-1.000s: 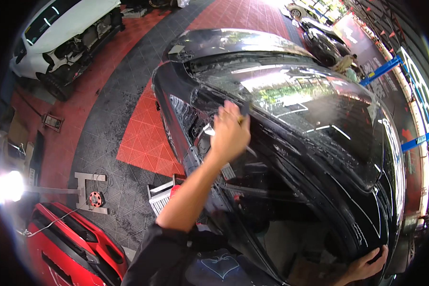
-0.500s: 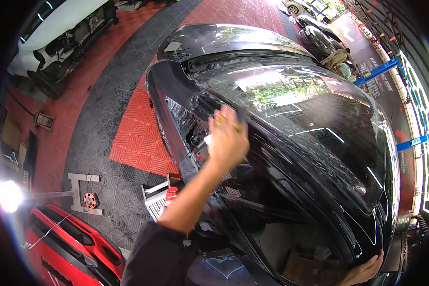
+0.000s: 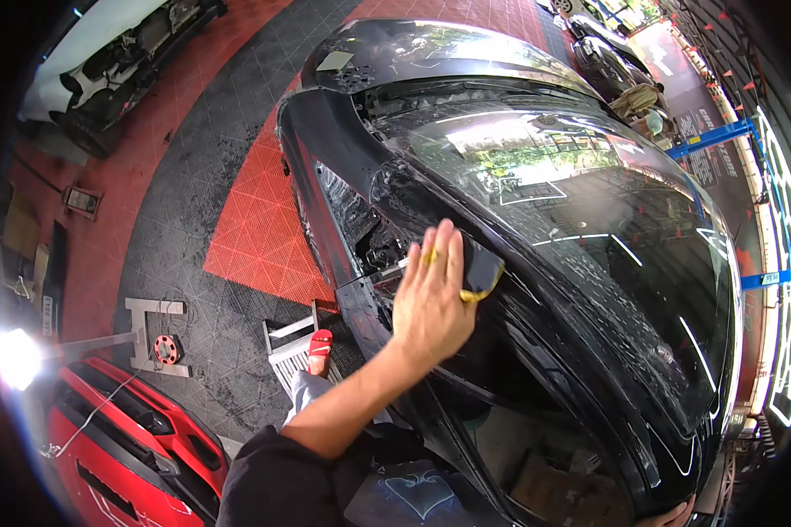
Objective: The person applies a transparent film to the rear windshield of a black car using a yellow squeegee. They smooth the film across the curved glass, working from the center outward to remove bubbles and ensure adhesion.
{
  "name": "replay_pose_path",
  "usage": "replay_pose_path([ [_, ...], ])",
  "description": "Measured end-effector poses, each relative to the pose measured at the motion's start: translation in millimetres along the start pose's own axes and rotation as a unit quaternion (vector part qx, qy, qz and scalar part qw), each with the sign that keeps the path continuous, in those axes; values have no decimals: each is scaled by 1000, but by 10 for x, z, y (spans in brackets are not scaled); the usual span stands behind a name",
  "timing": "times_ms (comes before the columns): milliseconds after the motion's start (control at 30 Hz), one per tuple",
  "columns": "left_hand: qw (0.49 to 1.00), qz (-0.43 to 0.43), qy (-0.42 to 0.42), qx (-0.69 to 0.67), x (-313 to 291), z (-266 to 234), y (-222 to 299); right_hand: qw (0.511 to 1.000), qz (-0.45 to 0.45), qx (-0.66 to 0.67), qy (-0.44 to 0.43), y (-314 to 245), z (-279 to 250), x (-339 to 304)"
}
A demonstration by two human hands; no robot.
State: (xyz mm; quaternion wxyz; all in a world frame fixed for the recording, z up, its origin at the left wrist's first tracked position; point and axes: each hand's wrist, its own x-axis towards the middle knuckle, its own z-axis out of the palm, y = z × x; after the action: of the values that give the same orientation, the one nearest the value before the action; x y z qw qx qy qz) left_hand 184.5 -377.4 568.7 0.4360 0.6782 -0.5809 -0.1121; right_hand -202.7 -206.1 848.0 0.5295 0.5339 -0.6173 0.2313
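My left hand (image 3: 432, 303) lies on the pillar beside the windshield of a black car (image 3: 321, 132), fingers stretched over a dark flat pad with a yellow edge (image 3: 483, 268). The pad is pressed to the glossy, streaked surface; my palm and fingers hide part of it. Low at the right, my right hand (image 3: 672, 516) touches the rear end of the roof edge. Only part of its fingers shows, the rest being cut off by the frame. Large glass (image 3: 580, 202) with bright reflections spans the car beyond my left hand.
A foot in a red slipper (image 3: 321, 347) is on a slatted metal step (image 3: 283, 362) beside the car. To the left are a red car bumper (image 3: 141, 430), a bright lamp (image 3: 16, 358) on a stand, and a partly stripped white car (image 3: 105, 61). Blue lift arms (image 3: 712, 138) stand right.
My left hand has slid back toward me along the pillar with the pad, which now shows more clearly. The view has shifted slightly, and less of my right hand is visible.
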Motion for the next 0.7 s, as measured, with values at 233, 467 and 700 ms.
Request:
replay_pose_path([
  [233,994,-75,81,6,607,74,-636,999,19,33,0,134,-13,-32],
  [467,989,-49,141,-20,636,98,-825,999,28,24,4,105,-5,-64],
  [700,999,-4,17,-29,217,39,-689,997,48,55,-4,66,-46,-46],
])
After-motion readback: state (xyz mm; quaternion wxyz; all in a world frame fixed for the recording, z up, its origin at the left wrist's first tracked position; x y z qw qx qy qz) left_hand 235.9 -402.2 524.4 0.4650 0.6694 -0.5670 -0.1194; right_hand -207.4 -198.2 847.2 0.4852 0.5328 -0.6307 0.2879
